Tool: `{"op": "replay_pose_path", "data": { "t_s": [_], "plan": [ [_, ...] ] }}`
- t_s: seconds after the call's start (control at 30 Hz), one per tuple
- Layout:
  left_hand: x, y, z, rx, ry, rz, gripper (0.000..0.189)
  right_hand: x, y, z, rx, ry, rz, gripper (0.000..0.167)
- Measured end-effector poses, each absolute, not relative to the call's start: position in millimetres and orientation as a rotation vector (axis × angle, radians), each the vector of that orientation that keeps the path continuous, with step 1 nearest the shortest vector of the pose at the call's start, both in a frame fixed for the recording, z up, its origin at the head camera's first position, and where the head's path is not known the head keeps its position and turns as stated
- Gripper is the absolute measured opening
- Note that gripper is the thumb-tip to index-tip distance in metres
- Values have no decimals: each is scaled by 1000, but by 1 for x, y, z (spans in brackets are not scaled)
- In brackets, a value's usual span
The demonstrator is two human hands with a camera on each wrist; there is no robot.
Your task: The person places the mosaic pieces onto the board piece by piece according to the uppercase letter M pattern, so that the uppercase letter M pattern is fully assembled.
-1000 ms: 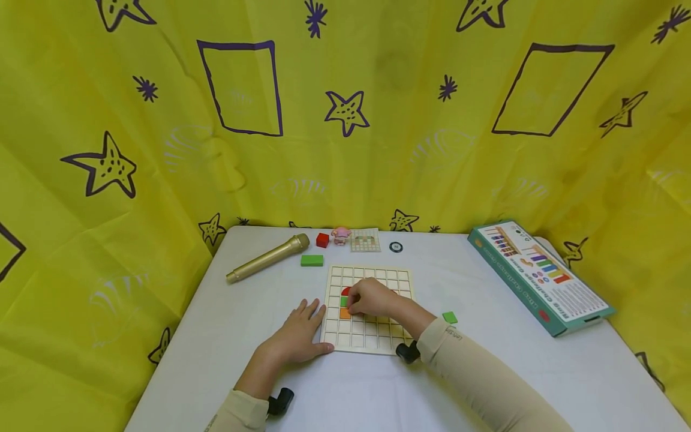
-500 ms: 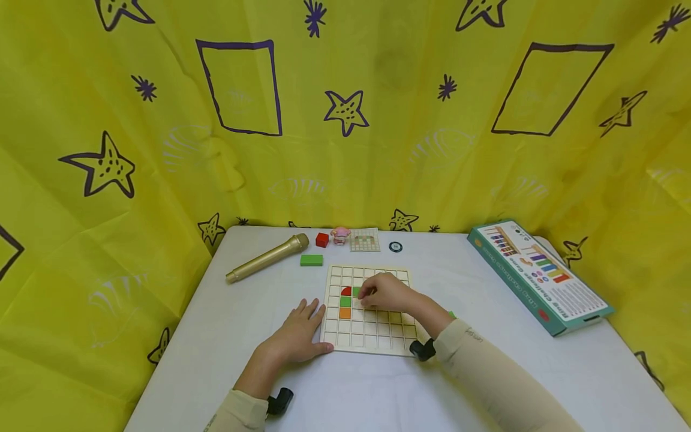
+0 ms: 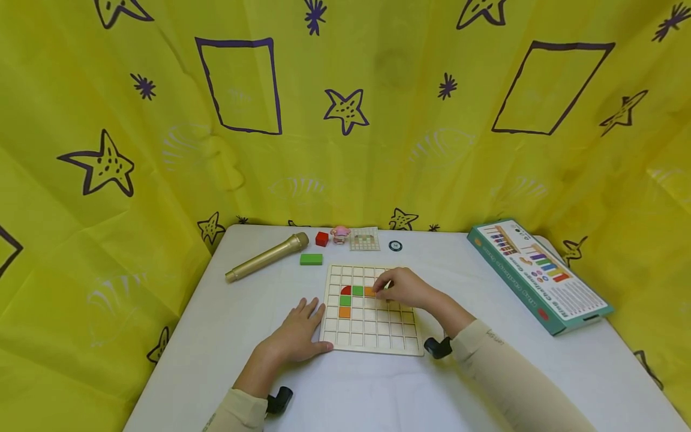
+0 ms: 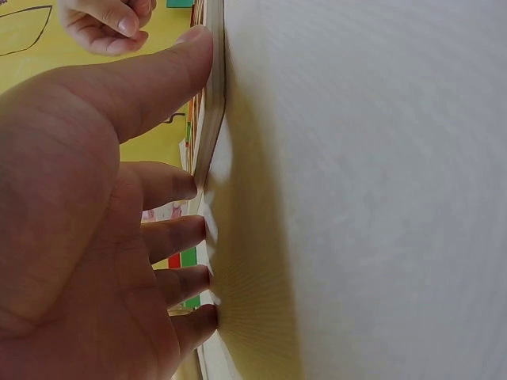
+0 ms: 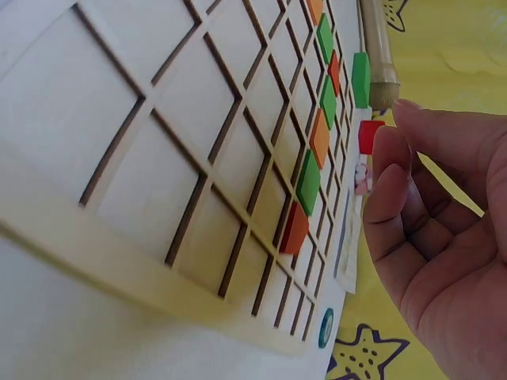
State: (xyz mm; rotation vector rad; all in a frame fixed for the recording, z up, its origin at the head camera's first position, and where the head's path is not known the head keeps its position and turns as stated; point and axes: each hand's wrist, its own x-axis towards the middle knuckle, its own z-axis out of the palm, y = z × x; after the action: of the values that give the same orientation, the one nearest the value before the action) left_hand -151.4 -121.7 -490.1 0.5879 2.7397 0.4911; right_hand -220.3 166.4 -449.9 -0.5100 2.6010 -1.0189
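The right hand (image 3: 407, 287), curled with no tile visibly pinched, has shifted rightward, revealing 1 orange tile (image 3: 369, 291) beside its fingertips, seemingly seated; the left hand (image 3: 296, 337) lies spread, thumb against the grid board (image 3: 378, 341).

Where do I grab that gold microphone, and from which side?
I'd take the gold microphone by the middle of its handle, from above and the near side. It lies slanted on the table, and the long, slim handle should be easy to wrap around. The wider head has the green block close by.
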Motion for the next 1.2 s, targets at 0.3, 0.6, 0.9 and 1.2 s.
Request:
{"op": "replay_pose_path", "data": {
  "t_s": [0.3, 0.6, 0.9, 1.2],
  "plan": [
    [-153, -123, -493, 602, 2749, 487, 90, -214, 193, -445, -441, 2607, -1046, 7],
    [-153, -124, -495, 597, 2743, 495, 90, -211, 217, -447, -343, 2604, -1056, 11],
    [-152, -124, -493, 611, 2739, 509, 90, -203, 241, -445, -263, 2619, -1026, 12],
    [-153, -124, -493, 622, 2737, 498, 90, -196, 261, -447, -233, 2629, -998, 13]
  ]
}}
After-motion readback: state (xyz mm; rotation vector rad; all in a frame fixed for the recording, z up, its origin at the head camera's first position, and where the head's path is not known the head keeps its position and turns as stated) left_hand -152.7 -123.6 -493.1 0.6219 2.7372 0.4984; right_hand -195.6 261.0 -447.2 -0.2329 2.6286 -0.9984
